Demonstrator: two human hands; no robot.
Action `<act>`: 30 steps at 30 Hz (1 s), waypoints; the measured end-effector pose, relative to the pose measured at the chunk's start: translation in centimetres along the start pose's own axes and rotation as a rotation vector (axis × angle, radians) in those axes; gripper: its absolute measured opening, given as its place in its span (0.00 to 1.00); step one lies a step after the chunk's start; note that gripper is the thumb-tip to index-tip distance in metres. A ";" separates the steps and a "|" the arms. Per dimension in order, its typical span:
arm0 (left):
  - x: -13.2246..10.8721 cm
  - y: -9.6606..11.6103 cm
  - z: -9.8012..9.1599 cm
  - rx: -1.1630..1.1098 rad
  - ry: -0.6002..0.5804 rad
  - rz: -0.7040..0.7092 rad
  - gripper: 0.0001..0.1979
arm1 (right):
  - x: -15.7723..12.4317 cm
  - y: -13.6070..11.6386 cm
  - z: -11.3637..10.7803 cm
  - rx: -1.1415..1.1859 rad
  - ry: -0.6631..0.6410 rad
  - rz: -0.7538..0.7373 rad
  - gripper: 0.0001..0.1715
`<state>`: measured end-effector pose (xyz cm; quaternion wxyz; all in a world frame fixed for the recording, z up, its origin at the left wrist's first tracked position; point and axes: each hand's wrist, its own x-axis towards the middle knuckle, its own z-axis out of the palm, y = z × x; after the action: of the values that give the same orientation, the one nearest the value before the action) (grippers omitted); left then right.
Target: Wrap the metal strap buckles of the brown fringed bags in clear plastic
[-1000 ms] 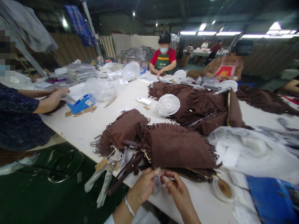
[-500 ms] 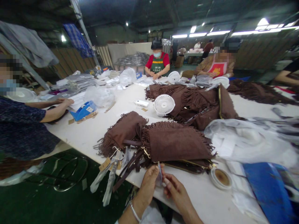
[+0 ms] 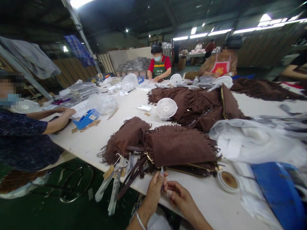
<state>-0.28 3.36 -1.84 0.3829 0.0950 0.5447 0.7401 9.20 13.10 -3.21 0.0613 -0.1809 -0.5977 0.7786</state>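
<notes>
A dark brown fringed bag (image 3: 182, 147) lies on the table edge in front of me, its gold zipper facing my side. From that edge a small clear plastic strip (image 3: 162, 172) hangs down, pinched between the thumb and fingers of my left hand (image 3: 153, 188). Close beside it, my right hand (image 3: 178, 195) has its fingers bent and pressed together at the strip's lower end, mostly hiding that end. A second brown fringed bag (image 3: 128, 135) rests to the left, with paper tags (image 3: 109, 172) and plastic-wrapped straps (image 3: 115, 188) hanging over the edge.
A white fan (image 3: 166, 108) and a white device (image 3: 144, 108) stand behind the bags. More brown bags (image 3: 192, 105) are heaped beyond. At right are clear plastic bags (image 3: 254, 140), a round tub (image 3: 228, 181) and a blue object (image 3: 275, 191). Co-workers sit around the table (image 3: 96, 148).
My view has shifted slightly. Both hands stay at the bag's zipper edge; my right fingers have closed in toward my left hand, and less of the plastic strip shows.
</notes>
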 end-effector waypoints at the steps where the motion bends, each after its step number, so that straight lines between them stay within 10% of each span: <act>1: 0.0 -0.3 0.0 0.004 -0.004 -0.002 0.21 | 0.1 0.0 -0.1 -0.003 0.001 0.002 0.16; 13: -0.2 -1.5 -0.8 -0.010 -0.091 -0.080 0.16 | 0.8 1.0 -0.9 -0.001 0.033 0.042 0.21; 24: 1.6 -3.6 -2.1 0.117 -0.137 -0.099 0.31 | 1.7 1.3 -1.5 -0.002 0.137 0.045 0.32; 30: -1.4 3.7 -5.5 0.810 0.167 0.270 0.21 | 3.3 -4.6 -0.7 0.145 0.390 0.104 0.28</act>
<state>-4.12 -2.05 -0.30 0.1690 0.2476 0.8030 0.5151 5.81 16.04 0.28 0.1483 -0.3536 -0.5068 0.7721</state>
